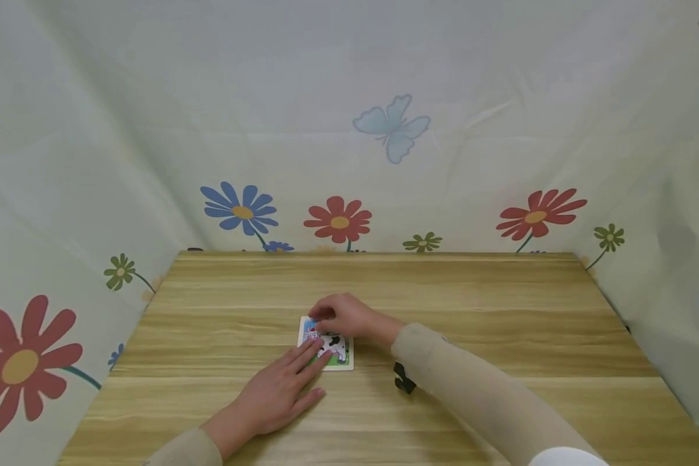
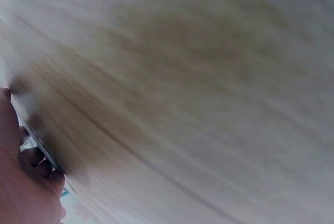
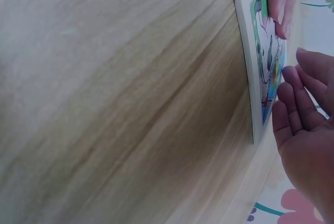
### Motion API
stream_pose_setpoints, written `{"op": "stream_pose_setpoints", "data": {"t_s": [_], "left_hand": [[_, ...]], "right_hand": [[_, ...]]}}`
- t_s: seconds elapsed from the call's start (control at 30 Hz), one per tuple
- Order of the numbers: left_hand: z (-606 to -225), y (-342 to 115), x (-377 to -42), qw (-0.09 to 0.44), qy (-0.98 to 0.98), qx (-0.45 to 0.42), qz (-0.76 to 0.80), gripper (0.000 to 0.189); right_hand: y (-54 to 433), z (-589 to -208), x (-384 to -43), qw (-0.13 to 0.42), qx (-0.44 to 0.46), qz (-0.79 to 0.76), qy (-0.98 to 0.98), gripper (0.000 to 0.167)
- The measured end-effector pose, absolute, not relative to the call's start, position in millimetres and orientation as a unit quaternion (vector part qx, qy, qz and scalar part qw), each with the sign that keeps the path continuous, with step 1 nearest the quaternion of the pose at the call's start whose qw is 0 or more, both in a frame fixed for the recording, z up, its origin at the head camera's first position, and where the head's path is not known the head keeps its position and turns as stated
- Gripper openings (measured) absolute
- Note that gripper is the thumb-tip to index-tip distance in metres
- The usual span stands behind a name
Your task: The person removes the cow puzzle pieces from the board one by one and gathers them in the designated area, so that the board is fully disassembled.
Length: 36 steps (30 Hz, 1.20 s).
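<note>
A small picture board [image 1: 350,362] with a white border and a black-and-white cow on green and blue lies flat on the table. My left hand [image 1: 279,391] lies palm down, its straight fingers resting on the board's left part. Over the upper part is my right hand [image 1: 345,317], fingers loosely bent and thumb near the index finger. In the right wrist view, nothing shows between thumb and fingers of the right hand [image 3: 308,114], close to the board [image 3: 251,78]. The left wrist view catches only part of a hand [image 2: 26,177] at its left edge.
The wood-grain table [image 1: 489,304] reaches back to a pale cloth [image 1: 268,116] printed with flowers and a butterfly. Cloth also hangs along both sides. A black device [image 1: 404,378] shows beneath the right forearm.
</note>
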<state>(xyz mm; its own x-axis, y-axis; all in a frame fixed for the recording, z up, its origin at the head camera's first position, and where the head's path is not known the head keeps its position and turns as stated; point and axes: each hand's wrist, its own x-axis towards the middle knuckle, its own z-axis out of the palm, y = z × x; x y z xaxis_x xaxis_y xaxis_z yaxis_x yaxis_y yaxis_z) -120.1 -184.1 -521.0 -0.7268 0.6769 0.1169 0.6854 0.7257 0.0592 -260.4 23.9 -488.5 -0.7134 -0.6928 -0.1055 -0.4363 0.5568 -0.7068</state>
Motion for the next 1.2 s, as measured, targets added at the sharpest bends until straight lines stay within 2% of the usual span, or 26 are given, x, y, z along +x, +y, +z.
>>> {"op": "stream_pose_setpoints", "data": {"t_s": [0.3, 0.53, 1.2], "left_hand": [[-520.6, -183.5, -122.0, 0.036, -0.929, -0.366, -0.047, 0.065], [-520.2, -184.1, -121.9, 0.038, -0.929, -0.366, -0.045, 0.065], [-521.3, -183.7, -120.7, 0.048, -0.926, -0.371, -0.043, 0.065]], "right_hand": [[19.3, -483.7, -259.1, 0.145, -0.366, -0.256, 0.883, 0.027], [18.1, -484.1, -259.0, 0.160, -0.342, -0.290, 0.880, 0.027], [14.4, -488.3, -259.6, 0.142, -0.358, -0.259, 0.886, 0.023]]}}
